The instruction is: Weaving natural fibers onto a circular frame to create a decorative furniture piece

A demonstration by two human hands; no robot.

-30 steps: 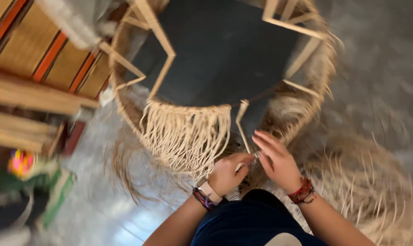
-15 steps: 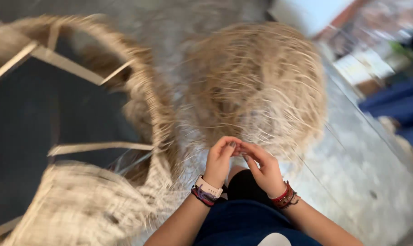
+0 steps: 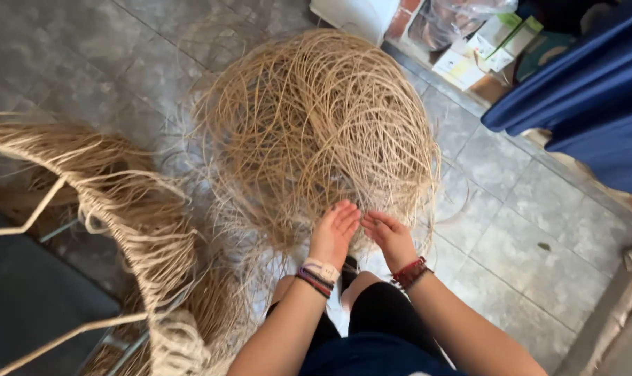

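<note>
A big loose tangle of tan rattan strands (image 3: 316,132) lies on the grey tiled floor in front of me. My left hand (image 3: 334,232) reaches into its near edge with fingers spread among the strands. My right hand (image 3: 387,234) is beside it, fingers bent and touching thin strands. Both wrists wear bracelets. At the left stands a partly woven rattan frame (image 3: 131,209) with loose strand ends hanging.
A dark panel (image 3: 30,299) sits inside the woven frame at the lower left. Blue cloth (image 3: 580,90) hangs at the upper right, with boxes and a plastic bag (image 3: 479,35) behind it. A white block (image 3: 354,14) stands at the top.
My view swung right from the woven frame to the strand pile. My hands moved from the frame's fringe into the pile's near edge and spread apart.
</note>
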